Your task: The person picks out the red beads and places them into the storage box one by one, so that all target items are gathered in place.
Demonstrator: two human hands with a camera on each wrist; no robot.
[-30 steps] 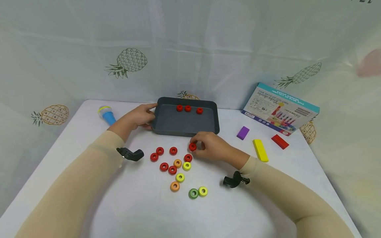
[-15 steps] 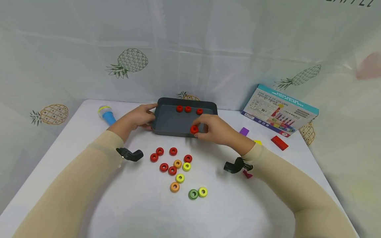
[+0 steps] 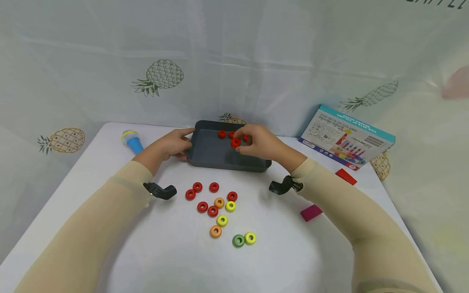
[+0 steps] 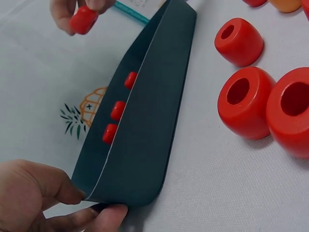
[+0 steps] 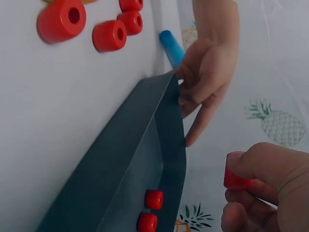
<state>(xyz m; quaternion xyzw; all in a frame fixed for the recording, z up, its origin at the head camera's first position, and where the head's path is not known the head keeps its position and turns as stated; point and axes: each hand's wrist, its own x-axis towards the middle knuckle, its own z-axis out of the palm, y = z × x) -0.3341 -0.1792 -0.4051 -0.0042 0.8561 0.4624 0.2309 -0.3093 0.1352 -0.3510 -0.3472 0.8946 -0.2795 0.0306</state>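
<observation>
A dark grey tray [image 3: 227, 158] stands at the back of the table, several red beads [image 3: 222, 134] lined along its far side. At its left end my left hand [image 3: 172, 143] holds the tray, index finger at the far corner and thumb near the front one. Over the tray, my right hand [image 3: 258, 141] pinches a red bead [image 3: 235, 143] between thumb and fingers; the right wrist view shows this pinched bead [image 5: 235, 171] raised above the rim. Part of the bead row is hidden behind the right hand in the head view.
Loose red beads [image 3: 202, 207], orange beads [image 3: 215, 231], yellow beads [image 3: 250, 238] and a green bead [image 3: 238, 240] lie in front of the tray. A blue toy microphone [image 3: 133, 142] is at left. At right are a printed box [image 3: 346, 137], a red block [image 3: 346, 176] and a magenta block [image 3: 311, 213].
My right hand has lifted the red bead off the table and carried it away from me, over the tray. My left hand has stayed at the tray's left end.
</observation>
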